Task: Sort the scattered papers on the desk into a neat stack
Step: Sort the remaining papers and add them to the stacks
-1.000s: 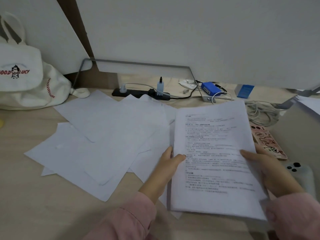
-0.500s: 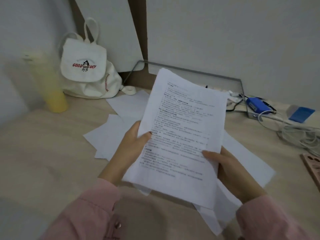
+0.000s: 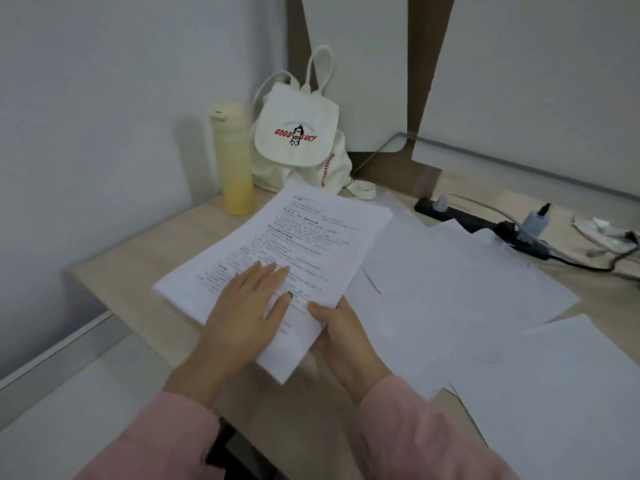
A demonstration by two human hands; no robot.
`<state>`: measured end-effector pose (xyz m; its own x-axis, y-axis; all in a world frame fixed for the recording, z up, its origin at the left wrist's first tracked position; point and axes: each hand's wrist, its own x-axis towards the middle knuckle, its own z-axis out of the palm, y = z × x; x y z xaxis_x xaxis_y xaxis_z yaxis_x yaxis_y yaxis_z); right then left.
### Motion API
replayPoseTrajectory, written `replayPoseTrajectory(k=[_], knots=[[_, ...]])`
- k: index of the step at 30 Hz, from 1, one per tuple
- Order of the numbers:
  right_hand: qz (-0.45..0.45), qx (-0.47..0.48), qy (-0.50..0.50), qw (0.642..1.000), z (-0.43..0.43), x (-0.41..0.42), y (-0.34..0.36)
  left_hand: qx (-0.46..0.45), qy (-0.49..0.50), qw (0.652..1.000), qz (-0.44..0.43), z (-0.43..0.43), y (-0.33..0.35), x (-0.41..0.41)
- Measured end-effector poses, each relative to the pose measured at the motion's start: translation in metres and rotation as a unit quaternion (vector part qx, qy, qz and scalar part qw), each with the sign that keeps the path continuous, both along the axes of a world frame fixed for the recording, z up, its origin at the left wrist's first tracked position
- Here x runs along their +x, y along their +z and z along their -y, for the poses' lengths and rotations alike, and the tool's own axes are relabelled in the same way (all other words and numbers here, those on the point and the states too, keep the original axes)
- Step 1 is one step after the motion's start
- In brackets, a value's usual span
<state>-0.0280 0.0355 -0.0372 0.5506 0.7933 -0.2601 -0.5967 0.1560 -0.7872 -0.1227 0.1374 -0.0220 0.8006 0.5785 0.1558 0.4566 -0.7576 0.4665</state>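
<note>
Left hand (image 3: 247,306) flat on printed stack (image 3: 304,244), fingers (image 3: 273,276) straight; right hand (image 3: 346,337) pinches its near edge, fingers hidden beneath. Loose sheets (image 3: 450,289) at right, cut off; print blurred.

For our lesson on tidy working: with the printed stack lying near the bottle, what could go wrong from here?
1. The yellow bottle stands close beside the printed stack; a push from the left hand or right hand might topple it.
2. The loose sheets lie right by the power strip, so gathering them could snag its cables.
</note>
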Motion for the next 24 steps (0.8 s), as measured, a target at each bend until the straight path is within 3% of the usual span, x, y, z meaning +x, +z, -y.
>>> replayPoseTrajectory(k=[3,8,10,12,13,14,16,18,20,24], knots=[[-0.054,0.011,0.028,0.998,-0.022,-0.01,-0.005,-0.037,0.012,0.999,-0.02,0.003,-0.024,-0.005],[-0.018,-0.063,0.097,0.993,-0.029,-0.011,-0.018,-0.038,0.031,0.997,-0.058,-0.007,-0.054,-0.013],[0.024,-0.115,0.118,0.986,-0.025,-0.005,-0.012,-0.008,0.035,0.997,-0.074,-0.013,-0.062,-0.015],[0.16,-0.193,0.09,0.964,-0.015,0.007,-0.006,0.021,0.038,0.996,-0.082,-0.018,-0.068,-0.017],[0.27,-0.235,0.042,0.933,-0.008,0.018,-0.005,0.029,0.041,0.995,-0.083,-0.02,-0.07,-0.017],[0.39,-0.271,-0.013,0.88,0.0,0.032,-0.005,0.032,0.043,0.995,-0.082,-0.021,-0.072,-0.017],[0.58,-0.338,-0.06,0.739,0.015,0.064,-0.008,0.034,0.044,0.995,-0.081,-0.023,-0.074,-0.015],[0.648,-0.432,-0.007,0.628,0.028,0.092,-0.017,0.037,0.043,0.995,-0.08,-0.023,-0.076,-0.015],[0.643,-0.502,0.063,0.575,0.041,0.105,-0.029,0.042,0.047,0.995,-0.077,-0.023,-0.077,-0.015],[0.651,-0.506,0.086,0.559,0.068,0.106,-0.043,0.054,0.048,0.994,-0.077,-0.025,-0.08,-0.016]])
